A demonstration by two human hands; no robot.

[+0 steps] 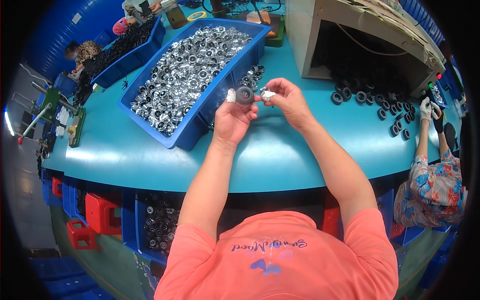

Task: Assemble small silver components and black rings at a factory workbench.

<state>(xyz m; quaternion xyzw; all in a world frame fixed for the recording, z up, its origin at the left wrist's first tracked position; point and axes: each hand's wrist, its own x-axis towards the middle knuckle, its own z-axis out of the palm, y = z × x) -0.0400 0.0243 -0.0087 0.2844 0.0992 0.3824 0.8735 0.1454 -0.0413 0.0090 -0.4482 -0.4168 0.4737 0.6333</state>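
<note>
Your left hand (232,120) pinches a black wheel (245,95), your right hand (291,102) a silvery part (264,90), between blue bin (189,136) and loose tyres (380,98) toward the table's (285,162) right edge.

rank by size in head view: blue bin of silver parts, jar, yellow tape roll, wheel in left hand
1. Blue bin of silver parts
2. Jar, at top edge
3. Yellow tape roll and wheel in left hand: too alike to rank

Bright light lays glare across the turquoise worktop (280,170) and glints off silvery parts (195,65) as the left hand (232,121) appears fairly crisp, the inside of a pale box (298,37) sinks into shadow, and fisheye distortion curves edges toward a black rim.
</note>
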